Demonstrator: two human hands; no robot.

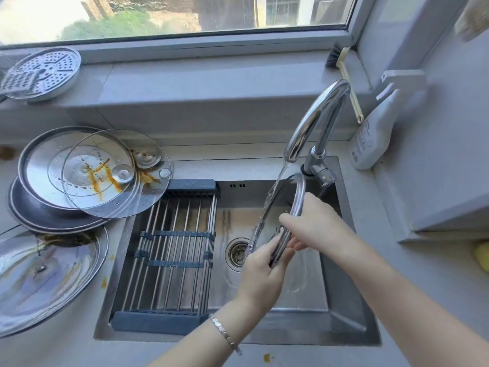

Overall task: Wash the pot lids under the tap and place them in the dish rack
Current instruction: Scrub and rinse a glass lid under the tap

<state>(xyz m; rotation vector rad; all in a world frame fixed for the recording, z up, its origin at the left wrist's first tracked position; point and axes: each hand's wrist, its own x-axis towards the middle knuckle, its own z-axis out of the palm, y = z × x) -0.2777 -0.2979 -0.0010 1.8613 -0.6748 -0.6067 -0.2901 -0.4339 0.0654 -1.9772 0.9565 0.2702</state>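
Note:
Both hands hold one glass pot lid with a steel rim on edge over the sink, under the running tap. My left hand grips its lower rim. My right hand lies over the rim higher up. Water falls from the spout onto the lid. The roll-up dish rack spans the left half of the sink and carries nothing. Dirty lids with orange stains are stacked on the counter at left: a clear glass lid on top, a steel lid beneath it, and a large lid nearer me.
The steel sink has its drain in the middle. A white spray bottle stands right of the tap, a dish brush leans behind it. A perforated steamer plate lies on the window sill at left.

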